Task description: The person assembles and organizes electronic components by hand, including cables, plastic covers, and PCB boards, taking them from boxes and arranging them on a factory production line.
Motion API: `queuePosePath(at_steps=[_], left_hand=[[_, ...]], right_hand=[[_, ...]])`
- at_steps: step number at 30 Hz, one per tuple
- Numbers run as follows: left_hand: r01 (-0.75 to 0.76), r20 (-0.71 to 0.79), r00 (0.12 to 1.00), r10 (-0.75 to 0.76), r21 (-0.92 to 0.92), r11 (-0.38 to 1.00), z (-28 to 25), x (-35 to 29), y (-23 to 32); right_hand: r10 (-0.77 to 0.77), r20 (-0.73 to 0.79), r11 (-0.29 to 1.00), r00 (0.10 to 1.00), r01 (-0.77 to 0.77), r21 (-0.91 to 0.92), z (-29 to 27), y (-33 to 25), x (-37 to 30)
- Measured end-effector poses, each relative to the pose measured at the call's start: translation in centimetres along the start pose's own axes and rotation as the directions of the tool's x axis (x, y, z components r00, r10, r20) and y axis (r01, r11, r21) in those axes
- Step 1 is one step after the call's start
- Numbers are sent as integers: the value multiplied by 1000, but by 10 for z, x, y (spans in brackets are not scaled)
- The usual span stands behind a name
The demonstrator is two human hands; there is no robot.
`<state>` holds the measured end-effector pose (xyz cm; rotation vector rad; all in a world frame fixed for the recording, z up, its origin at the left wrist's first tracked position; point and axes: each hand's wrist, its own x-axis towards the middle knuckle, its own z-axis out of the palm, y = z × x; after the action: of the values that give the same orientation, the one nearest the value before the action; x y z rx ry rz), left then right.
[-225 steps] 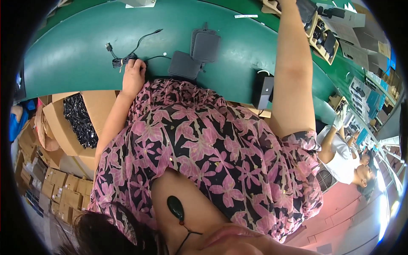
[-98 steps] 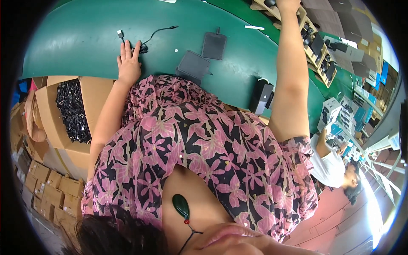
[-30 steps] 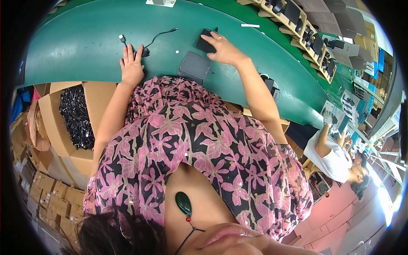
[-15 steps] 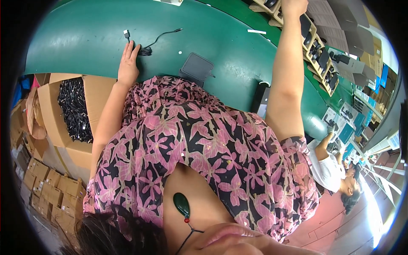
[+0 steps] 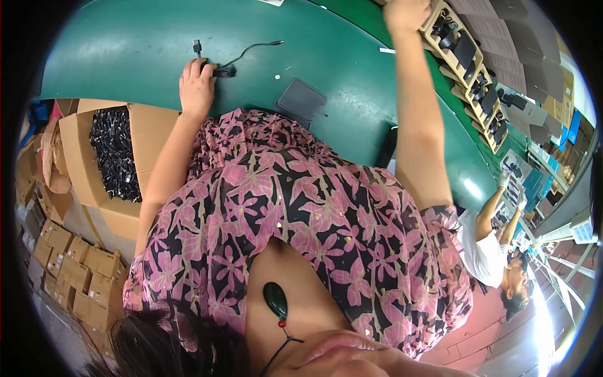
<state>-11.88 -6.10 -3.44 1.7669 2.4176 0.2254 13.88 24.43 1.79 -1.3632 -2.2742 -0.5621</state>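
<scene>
A black USB cable [image 5: 224, 71], its middle gathered in a small bundle, lies on the green table. Its metal plug [image 5: 196, 46] points away from me, and a thin end runs off to the right. My left hand [image 5: 197, 90] has its fingers curled over the cable beside the bundle. Far to the right, at the top of the view, my right hand [image 5: 407, 15] is against the near corner of a beige compartment tray [image 5: 473, 81] with black devices in it. The picture's edge cuts off its fingers.
A dark grey flat lid-like piece [image 5: 301, 99] lies on the green table [image 5: 125, 63] near my lap. Below the table at left stands an open carton [image 5: 78, 157] of black cables. Brown boxes [image 5: 75, 273] are stacked behind it. At right a co-worker [image 5: 483, 251] reaches over the bench.
My left fingers, stretched out before, have curled onto the cable. My right hand has shifted left beside the tray. The co-worker's arms have reached further out.
</scene>
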Motion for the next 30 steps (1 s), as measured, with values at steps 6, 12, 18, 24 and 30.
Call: queuePosePath(at_steps=[6, 12, 18, 24, 30], left_hand=[[-236, -21, 971, 237, -202, 950, -13, 4, 27], [378, 438, 896, 67, -835, 400, -15, 16, 46], [500, 500, 833, 238, -863, 63, -47, 33, 65], [173, 282, 948, 150, -849, 499, -22, 40, 76], [371, 382, 914, 138, -923, 103, -30, 36, 93]], right_hand=[[-564, 132, 513, 815, 221, 830, -67, -139, -91], [-546, 400, 502, 736, -94, 860, -96, -143, -107], [-298, 532, 667, 792, -225, 710, -108, -115, -96], [-163, 773, -195, 613, -788, 583, -98, -125, -121], [-163, 860, -621, 484, -728, 292, -107, -113, -113]])
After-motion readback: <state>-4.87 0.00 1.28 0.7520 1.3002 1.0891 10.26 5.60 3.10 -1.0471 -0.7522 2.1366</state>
